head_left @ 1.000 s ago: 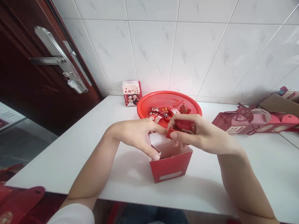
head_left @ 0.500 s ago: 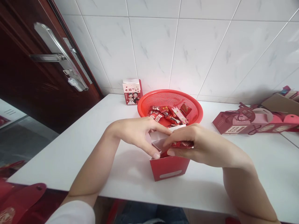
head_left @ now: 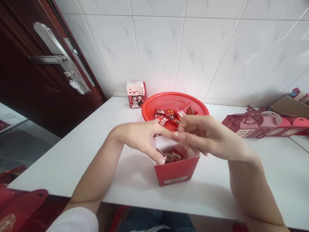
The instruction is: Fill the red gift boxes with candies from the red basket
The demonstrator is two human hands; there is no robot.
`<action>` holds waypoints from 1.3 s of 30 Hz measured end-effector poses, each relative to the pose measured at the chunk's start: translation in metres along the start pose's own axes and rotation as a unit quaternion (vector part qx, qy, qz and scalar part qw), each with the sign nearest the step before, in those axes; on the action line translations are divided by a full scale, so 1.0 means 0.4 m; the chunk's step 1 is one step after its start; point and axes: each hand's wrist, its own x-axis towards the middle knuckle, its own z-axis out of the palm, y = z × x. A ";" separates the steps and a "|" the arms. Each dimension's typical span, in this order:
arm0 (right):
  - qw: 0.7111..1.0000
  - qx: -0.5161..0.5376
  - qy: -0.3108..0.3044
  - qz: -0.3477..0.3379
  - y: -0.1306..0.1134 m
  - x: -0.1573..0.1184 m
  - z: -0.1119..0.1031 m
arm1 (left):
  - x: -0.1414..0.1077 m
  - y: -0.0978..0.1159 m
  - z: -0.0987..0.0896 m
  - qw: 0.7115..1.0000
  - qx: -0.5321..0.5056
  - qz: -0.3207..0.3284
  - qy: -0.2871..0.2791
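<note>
Here the red box (head_left: 177, 172) stood upright and open-topped, close to the near edge of the white surface (head_left: 130, 187), its pale strip facing that edge. The left hand (head_left: 142, 140) had it, thumb and fingers parted wide, the thumb pressed on the rim at the box's left near corner and a forefinger stretched across above the opening. Over on the other side, the right hand (head_left: 205, 138) hung above the box's right part, fingers half curled, thumb and forefinger tips nearly together beside the left forefinger's tip; no item showed in it, though whether something small sat in that pinch I could not tell.

And down inside the box, a red wrapped packet (head_left: 172, 156) leaned towards the left! Just beyond, the red mesh basket (head_left: 145, 111) sat towards the far edge, wrapped sweets (head_left: 164, 120) heaped in it, partly hidden by the hands. Left of it, near the surface's far left corner, stood a printed carton (head_left: 135, 96). Out to the right, a row of gift boxes (head_left: 267, 127) lay near the far edge, a brown cardboard box (head_left: 288, 106) behind them.
</note>
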 end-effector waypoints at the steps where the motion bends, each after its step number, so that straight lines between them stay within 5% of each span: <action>1: 1.000 -0.013 -0.008 -0.003 0.001 0.001 -0.002 | 0.000 0.000 0.000 1.000 0.001 -0.001 -0.005; 15: 0.987 -0.153 0.015 -0.050 -0.007 -0.015 -0.027 | 0.000 0.000 -0.003 0.999 0.049 -0.009 -0.022; 21: 0.972 -0.226 0.055 -0.028 0.003 -0.032 -0.071 | -0.003 0.001 -0.007 0.995 0.092 -0.024 0.026; 26: 0.956 -0.292 0.000 0.035 0.033 -0.022 -0.094 | -0.002 -0.009 -0.012 0.994 0.093 -0.013 0.062; 32: 0.962 -0.245 -0.021 0.117 0.063 0.019 -0.098 | 0.003 -0.017 -0.014 0.990 0.054 0.024 0.131; 39: 0.989 -0.116 -0.019 0.092 0.105 0.067 -0.108 | 0.004 -0.030 -0.027 0.985 0.029 0.055 0.164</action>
